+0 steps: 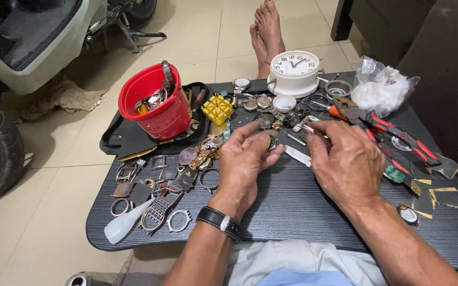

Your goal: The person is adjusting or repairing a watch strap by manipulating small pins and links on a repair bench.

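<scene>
Pale cloth over the lap fills the bottom edge, and just above it both forearms reach onto a dark lap table. On the left wrist sits a black-strapped wristwatch. The left hand is curled, fingers pinched around a small round watch case held just above the tabletop; only a sliver of the case shows between thumb and fingertips. The right hand lies at 3 o'clock from that case, very near it, closed on a thin metal tool whose tip points towards 9 o'clock, at the case (whether it touches I cannot tell). Between the two hands, slightly below the case, a small white strip lies on the table.

At 10 o'clock from the left hand stands a red bucket full of watch parts, with a yellow block beside it. At 12 o'clock sits a white alarm clock. At 2 o'clock from the right hand lie red-handled pliers, with a clear plastic bag beyond them. Loose watch cases, buckles and rings scatter at 8 o'clock from the left hand, ending in a white plastic bottle near the table's edge. A pair of bare feet rests on the tiled floor beyond the table.
</scene>
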